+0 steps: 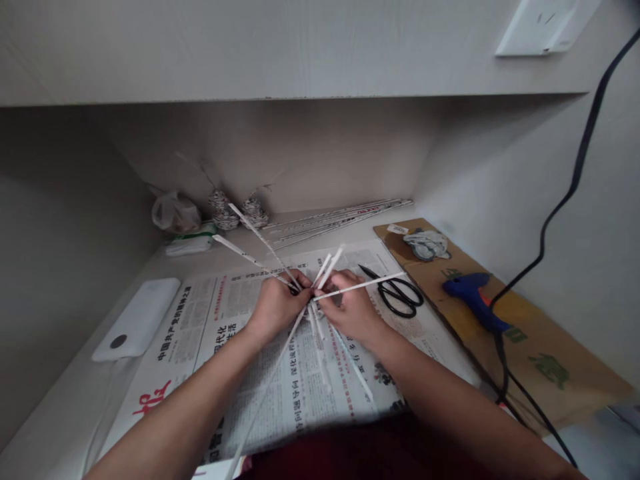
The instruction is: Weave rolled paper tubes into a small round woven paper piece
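Observation:
Rolled paper sticks (pixel 255 227), white with print marks, fan out in several directions from a small joined centre between my two hands. My left hand (pixel 280 300) is closed around the left side of that centre, fingers curled over the sticks. On the other side my right hand (pixel 347 303) pinches the sticks near the same centre, thumb and fingers pressed together. One long stick runs down toward my body, and others point away from me or to the right. The exact crossing point is partly hidden by my fingers. Newspaper (pixel 205 327) lies underneath.
Black-handled scissors (pixel 400 297) lie right of my hands. A blue glue gun (pixel 470 297) with a black cord rests on cardboard (pixel 545 360). At the back are loose paper sticks (pixel 340 220), woven pieces (pixel 223 210) and a plastic bag (pixel 175 212). A white device (pixel 137 320) sits left.

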A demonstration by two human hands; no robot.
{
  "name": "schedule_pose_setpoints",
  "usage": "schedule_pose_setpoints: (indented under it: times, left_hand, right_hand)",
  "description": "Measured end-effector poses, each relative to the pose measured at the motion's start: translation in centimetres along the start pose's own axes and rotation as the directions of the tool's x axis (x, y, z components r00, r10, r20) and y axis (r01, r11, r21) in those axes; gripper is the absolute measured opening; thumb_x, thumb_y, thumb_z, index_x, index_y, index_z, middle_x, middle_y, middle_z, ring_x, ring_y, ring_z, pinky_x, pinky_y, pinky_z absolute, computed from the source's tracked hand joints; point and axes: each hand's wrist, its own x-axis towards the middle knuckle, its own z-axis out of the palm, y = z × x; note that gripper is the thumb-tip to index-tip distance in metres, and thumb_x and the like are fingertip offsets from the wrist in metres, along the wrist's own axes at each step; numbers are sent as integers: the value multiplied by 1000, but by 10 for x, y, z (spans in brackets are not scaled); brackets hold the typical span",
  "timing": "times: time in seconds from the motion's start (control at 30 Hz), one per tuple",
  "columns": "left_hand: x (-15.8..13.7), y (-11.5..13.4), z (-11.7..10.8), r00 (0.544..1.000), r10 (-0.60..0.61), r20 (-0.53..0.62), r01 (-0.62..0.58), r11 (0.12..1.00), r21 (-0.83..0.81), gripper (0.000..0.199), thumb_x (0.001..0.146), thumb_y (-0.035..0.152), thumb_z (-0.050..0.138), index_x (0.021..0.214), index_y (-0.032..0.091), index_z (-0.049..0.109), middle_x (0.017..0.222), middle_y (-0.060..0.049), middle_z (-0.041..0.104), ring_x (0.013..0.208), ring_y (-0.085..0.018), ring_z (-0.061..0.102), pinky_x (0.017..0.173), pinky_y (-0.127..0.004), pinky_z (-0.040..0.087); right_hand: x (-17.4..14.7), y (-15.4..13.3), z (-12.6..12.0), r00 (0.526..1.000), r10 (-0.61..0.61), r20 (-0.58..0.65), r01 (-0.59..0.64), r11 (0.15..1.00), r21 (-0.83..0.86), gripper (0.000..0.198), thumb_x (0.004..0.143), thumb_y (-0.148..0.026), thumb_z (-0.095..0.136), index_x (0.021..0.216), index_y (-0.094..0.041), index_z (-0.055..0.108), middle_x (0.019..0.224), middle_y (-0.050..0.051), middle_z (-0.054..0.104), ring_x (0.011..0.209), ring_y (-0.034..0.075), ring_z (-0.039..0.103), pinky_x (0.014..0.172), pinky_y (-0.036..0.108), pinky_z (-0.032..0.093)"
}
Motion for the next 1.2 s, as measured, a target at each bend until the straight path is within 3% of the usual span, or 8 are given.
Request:
schedule_pose_setpoints:
  times: [0.23, 0.43, 0.73, 0.87, 0.97, 1.07, 1.2]
  left_hand:
    - [0, 3, -1, 999, -13, 48, 17, 997, -74, 9, 76, 24, 65, 73, 17, 67, 65, 0, 67, 56, -13, 57, 56, -24, 41]
    - [1, 0, -3, 992, 90, 93, -73, 982, -174, 9, 79, 20, 64, 71, 17, 67, 69, -1, 70, 62, -14, 61, 60, -24, 45]
    - [2, 0, -10, 940, 326, 99, -324, 945, -40, 13, 80, 10, 62, 72, 18, 69, 75, -4, 72, 73, -16, 67, 70, -27, 50]
    - [0, 7, -15, 894, 422, 148, -425, 905, -15, 14, 83, 11, 62, 76, 19, 71, 79, -5, 74, 76, -17, 68, 74, -29, 51]
    - [-3, 11, -15, 892, 431, 134, -435, 900, 6, 11, 85, 15, 64, 82, 19, 73, 83, -5, 76, 80, -17, 69, 78, -30, 53]
    - [-5, 12, -14, 885, 447, 133, -454, 891, 22, 13, 86, 16, 63, 82, 20, 74, 85, -6, 76, 83, -18, 70, 82, -31, 53]
    - [-2, 6, -13, 852, 477, 218, -488, 873, 1, 19, 88, 14, 58, 86, 22, 76, 91, -6, 77, 89, -18, 70, 87, -33, 52]
  right_hand:
    - [1, 3, 3, 992, 129, -13, -127, 989, 80, 9, 81, -19, 62, 89, -22, 66, 88, 4, 70, 89, 22, 63, 87, 38, 45]
    - [4, 2, 1, 936, 345, 67, -351, 907, 234, 22, 80, -20, 62, 101, -23, 67, 98, 4, 72, 90, 20, 67, 71, 30, 50]
    - [6, 12, 2, 949, 297, 108, -311, 819, 482, 10, 80, -26, 65, 88, -20, 65, 82, 2, 72, 76, 17, 69, 64, 25, 49]
    - [9, 13, 3, 899, 399, 179, -423, 693, 583, 16, 77, -31, 69, 87, -19, 66, 70, 0, 69, 55, 13, 61, 47, 22, 44]
    - [12, 15, 2, 860, 448, 243, -486, 575, 658, 23, 71, -35, 73, 86, -19, 66, 62, -2, 65, 42, 11, 53, 36, 22, 38]
    - [14, 15, 0, 842, 452, 294, -520, 535, 666, 26, 67, -35, 77, 84, -18, 66, 61, -2, 65, 39, 11, 51, 32, 22, 36]
    - [15, 12, -5, 831, 457, 318, -540, 523, 659, 24, 66, -32, 78, 83, -18, 68, 68, 0, 70, 47, 11, 57, 40, 21, 44]
